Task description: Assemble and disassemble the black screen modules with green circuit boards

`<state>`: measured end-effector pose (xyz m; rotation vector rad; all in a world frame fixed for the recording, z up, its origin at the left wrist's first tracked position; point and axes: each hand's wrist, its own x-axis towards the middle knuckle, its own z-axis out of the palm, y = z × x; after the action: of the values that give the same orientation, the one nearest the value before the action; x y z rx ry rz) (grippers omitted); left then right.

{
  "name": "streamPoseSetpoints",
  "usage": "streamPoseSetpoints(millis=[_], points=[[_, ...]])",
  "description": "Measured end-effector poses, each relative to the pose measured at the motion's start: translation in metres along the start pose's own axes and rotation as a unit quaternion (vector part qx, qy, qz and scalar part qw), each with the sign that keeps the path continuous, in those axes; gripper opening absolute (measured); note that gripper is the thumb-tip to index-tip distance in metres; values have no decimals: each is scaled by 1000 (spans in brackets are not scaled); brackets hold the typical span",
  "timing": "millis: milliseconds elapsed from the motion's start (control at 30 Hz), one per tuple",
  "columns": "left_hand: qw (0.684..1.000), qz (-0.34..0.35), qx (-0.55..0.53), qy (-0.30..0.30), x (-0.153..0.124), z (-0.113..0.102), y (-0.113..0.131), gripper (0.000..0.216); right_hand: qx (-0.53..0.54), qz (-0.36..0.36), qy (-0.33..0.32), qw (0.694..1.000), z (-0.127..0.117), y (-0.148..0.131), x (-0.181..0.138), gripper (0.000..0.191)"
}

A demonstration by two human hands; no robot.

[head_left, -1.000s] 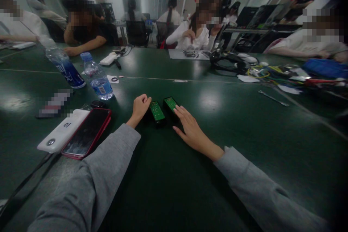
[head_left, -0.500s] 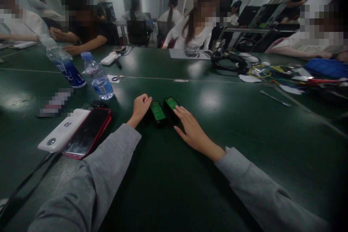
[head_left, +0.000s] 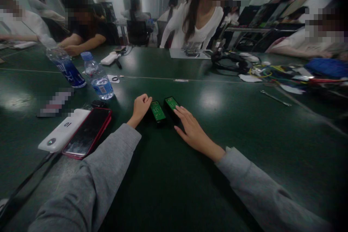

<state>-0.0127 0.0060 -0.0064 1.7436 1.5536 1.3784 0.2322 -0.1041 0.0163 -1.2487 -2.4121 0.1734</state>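
Two small black blocks with green circuit-board tops lie side by side on the dark green table. My left hand rests curled in a loose fist against the left side of the left block; I see nothing inside the fist. My right hand lies flat with fingers stretched out, its fingertips touching the near end of the right block. Both forearms, in grey sleeves, rest on the table.
A red-cased phone and a white power bank lie at the left, with two water bottles behind them. Cables, headphones and a metal tool clutter the far right. Several people sit around the table; one in white stands opposite.
My hands and the two blocks have not moved. The person in white across the table has risen from sitting to standing.
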Motion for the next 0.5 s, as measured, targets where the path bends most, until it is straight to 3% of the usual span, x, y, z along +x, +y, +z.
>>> streamPoseSetpoints(millis=[500], points=[[1000,-2,-3,-5,0,-1,1,40,1,5,-5,1000,2,2,0,65]])
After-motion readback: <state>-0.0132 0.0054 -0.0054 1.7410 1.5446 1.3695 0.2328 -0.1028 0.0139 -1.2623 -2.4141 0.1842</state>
